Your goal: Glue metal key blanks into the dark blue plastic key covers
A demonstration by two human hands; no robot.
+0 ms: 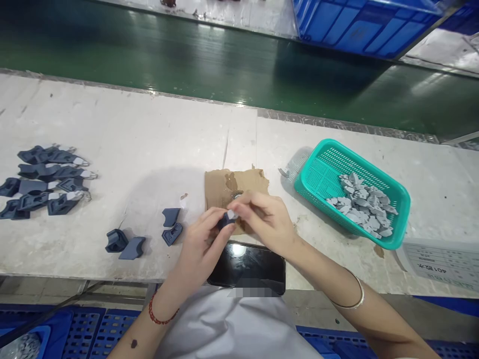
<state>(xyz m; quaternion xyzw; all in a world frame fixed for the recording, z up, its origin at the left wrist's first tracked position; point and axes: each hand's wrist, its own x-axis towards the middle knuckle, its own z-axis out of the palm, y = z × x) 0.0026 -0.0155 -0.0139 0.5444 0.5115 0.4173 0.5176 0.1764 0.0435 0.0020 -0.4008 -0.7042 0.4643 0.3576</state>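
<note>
My left hand is closed on a dark blue-grey plastic part above a piece of brown cardboard. Against that part's upper end, the fingers of my right hand pinch a small light grey plastic piece. Whether the two are joined, I cannot tell. Just beyond my right fingertips sits a small round object on the cardboard, partly hidden. To the left of my left hand lie two loose dark parts, with another pair farther left.
A green basket holds many light grey pieces on the right. A black phone lies at the table's front edge. Several assembled-looking dark parts are grouped far left. A labelled white box stands right; a blue crate is behind.
</note>
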